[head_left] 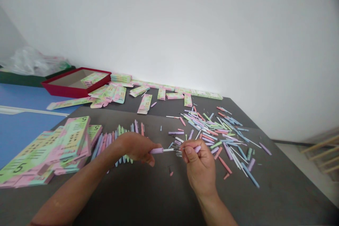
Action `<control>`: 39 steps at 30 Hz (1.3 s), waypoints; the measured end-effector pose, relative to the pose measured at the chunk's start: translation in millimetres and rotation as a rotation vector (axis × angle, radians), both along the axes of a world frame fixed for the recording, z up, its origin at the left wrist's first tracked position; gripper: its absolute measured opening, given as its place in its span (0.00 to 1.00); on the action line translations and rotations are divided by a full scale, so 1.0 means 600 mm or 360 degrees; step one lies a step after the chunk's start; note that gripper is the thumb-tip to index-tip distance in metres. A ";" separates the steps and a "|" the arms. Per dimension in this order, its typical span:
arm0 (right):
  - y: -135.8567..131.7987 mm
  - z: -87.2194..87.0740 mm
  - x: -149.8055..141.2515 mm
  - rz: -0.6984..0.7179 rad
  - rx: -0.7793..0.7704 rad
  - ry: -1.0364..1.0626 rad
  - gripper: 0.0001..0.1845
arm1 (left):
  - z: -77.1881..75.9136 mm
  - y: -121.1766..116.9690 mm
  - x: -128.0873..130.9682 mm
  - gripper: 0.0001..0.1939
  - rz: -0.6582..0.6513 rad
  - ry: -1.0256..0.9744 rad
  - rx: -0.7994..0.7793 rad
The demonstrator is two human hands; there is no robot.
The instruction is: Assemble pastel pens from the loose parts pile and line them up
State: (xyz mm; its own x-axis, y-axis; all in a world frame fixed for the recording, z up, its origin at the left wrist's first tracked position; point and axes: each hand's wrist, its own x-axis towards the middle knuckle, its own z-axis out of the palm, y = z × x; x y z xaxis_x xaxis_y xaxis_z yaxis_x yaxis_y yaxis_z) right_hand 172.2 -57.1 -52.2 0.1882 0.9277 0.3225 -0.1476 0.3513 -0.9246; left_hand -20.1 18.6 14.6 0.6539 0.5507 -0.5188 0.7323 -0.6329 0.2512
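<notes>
My left hand [140, 148] grips a purple pen barrel [156, 150] lying level, with a white refill [168, 150] sticking out of its right end. Facing it, my right hand [199, 159] pinches a purple pen part [197, 148] between thumb and fingers; a small dark piece shows at its fingertips, too small to name. A short gap lies between the two hands. Behind my left wrist stands a row of pens [107, 139] in several pastel colours, partly hidden by the arm. Loose pen parts [212, 130] in purple, blue, green, red and white spread right of my right hand.
Printed pen boxes [75, 134] are stacked at the left. Flattened and open cartons [144, 104] lie at the back, beside a red box lid [66, 91]. The dark table [148, 197] meets a white wall. A wooden rack [321, 152] stands beyond its right edge.
</notes>
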 end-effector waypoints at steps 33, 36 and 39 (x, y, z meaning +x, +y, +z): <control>-0.002 -0.010 -0.005 0.0008 -0.0023 0.0068 0.06 | 0.010 -0.005 0.006 0.31 0.0008 0.0235 -0.0054; 0.000 -0.010 -0.005 0.0001 -0.0015 0.0067 0.07 | 0.009 -0.005 0.006 0.32 0.0025 0.0236 -0.0045; 0.000 -0.009 -0.006 -0.0010 -0.0021 0.0054 0.08 | 0.008 -0.004 0.007 0.32 0.0044 0.0223 -0.0068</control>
State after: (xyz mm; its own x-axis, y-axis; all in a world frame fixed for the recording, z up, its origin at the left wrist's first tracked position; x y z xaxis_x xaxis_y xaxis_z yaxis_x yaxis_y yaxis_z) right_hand 168.9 -57.4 -57.7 0.2044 0.9307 0.3034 -0.1768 0.3399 -0.9237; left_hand -16.2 16.0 19.3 0.5585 0.5430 -0.6271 0.7790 -0.6031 0.1716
